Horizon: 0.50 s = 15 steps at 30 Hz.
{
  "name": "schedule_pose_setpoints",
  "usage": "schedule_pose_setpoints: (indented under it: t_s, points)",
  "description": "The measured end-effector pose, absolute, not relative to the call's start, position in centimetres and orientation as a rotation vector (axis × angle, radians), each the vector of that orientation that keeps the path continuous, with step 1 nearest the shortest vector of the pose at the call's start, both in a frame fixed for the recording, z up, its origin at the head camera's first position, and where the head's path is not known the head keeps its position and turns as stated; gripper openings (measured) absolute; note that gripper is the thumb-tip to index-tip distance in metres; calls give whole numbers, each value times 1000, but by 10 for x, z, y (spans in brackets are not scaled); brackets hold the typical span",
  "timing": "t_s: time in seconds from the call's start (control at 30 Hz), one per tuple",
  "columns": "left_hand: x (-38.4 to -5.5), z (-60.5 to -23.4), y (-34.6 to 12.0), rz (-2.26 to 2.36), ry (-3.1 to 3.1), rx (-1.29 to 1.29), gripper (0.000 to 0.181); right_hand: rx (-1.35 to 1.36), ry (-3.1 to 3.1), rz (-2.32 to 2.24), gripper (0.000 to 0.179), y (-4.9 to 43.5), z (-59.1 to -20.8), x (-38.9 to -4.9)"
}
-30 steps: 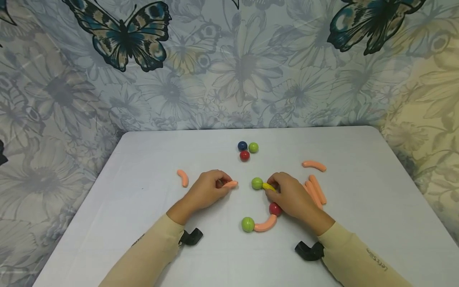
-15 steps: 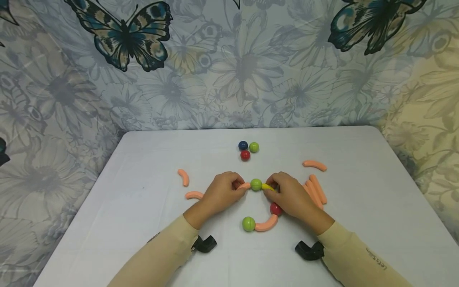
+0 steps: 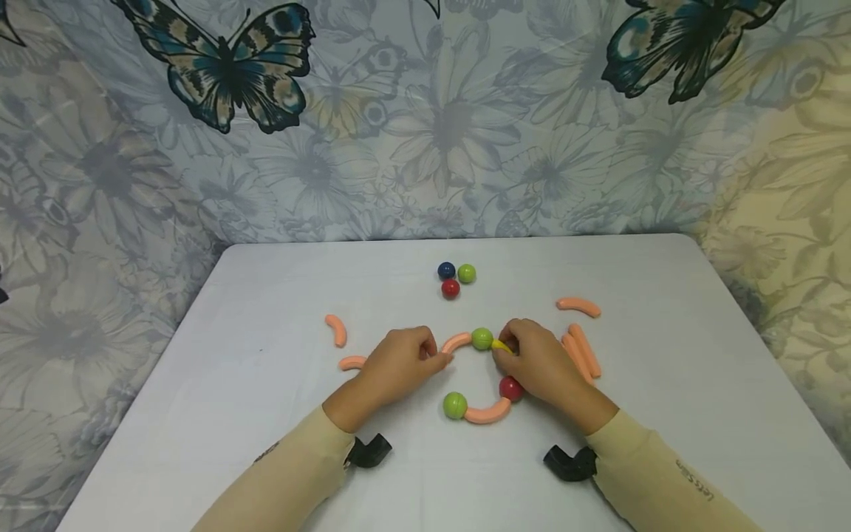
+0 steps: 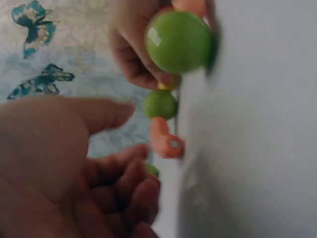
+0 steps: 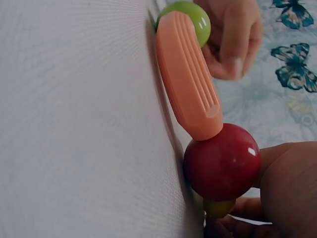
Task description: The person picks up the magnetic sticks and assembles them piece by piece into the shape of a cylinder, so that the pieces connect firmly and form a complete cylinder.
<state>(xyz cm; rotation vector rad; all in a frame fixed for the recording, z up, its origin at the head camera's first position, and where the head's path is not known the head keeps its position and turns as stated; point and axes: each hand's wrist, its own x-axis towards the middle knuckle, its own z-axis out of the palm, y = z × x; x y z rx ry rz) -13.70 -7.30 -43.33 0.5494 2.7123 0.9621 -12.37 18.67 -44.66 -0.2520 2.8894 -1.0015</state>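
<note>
My left hand [image 3: 402,363] is beside the free end of a curved orange rod [image 3: 456,342]. In the left wrist view its thumb and fingers are spread, apart from that hollow-ended rod [image 4: 163,141]. The rod's other end meets a ribbed green ball [image 3: 482,339]. My right hand [image 3: 541,362] pinches a yellow rod [image 3: 500,346] on the ball's far side; its fingers hide most of it. Below, a red ball [image 3: 511,388] joins a second curved orange rod [image 3: 487,414], which ends at another green ball [image 3: 455,405]. The right wrist view shows yellow [image 5: 219,207] against the red ball.
A blue ball [image 3: 446,270], a green ball [image 3: 467,273] and a red ball [image 3: 450,289] cluster at the back of the white table [image 3: 286,281]. Short orange rods [image 3: 336,330] lie left; longer orange rods [image 3: 585,350] and a curved one [image 3: 578,307] lie right.
My left hand brought the curved orange rod rightward to the green ball, then let go and drew back slightly left. The right hand has stayed on the yellow rod.
</note>
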Motion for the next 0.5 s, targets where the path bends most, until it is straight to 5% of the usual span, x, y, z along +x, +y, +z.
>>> schedule_pose_setpoints:
  t_s: [0.13, 0.27, 0.5]
  points:
    - [-122, -424, -70, 815, 2577, 546, 50, -258, 2913, -995, 40, 187, -446, -123]
    - [-115, -426, -66, 727, 2574, 525, 54, -339, 2930, -971, 59, 187, -446, -122]
    - [-128, -430, -75, 764, 2664, 484, 39, -282, 2961, -934, 33, 187, -445, -121]
